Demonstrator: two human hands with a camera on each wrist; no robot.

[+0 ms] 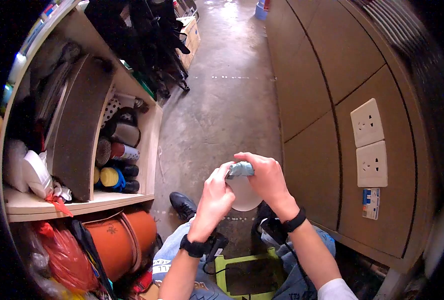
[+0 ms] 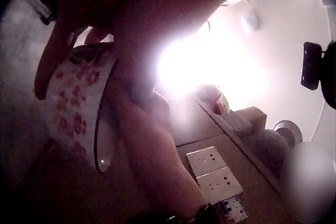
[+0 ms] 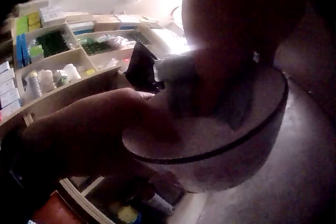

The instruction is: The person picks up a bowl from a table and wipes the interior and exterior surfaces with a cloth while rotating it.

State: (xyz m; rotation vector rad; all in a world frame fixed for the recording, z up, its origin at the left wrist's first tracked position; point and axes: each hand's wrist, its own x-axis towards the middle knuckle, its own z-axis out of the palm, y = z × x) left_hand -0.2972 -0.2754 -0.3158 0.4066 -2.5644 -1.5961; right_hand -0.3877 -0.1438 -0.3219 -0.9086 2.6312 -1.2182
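Observation:
A white bowl (image 1: 245, 194) with a dark rim is held up in front of the body, above the floor. Red flowers decorate its outer wall, as the left wrist view of the bowl (image 2: 73, 106) shows. My left hand (image 1: 218, 194) grips the bowl at its left side, fingers spread along the outside. On the other side, my right hand (image 1: 270, 181) grips a light blue-grey cloth (image 1: 241, 169) over the rim. In the right wrist view the cloth (image 3: 236, 106) hangs against the bowl's inner wall, and that hand is mostly in shadow.
A wooden shelf unit (image 1: 154, 145) with bottles and bags stands at the left, an orange-brown drum-like container (image 1: 109, 245) below. Brown panels with white sockets (image 1: 372, 165) rise on the right. A green stool frame (image 1: 222, 280) lies between the legs. Concrete floor (image 1: 222, 115) stretches ahead.

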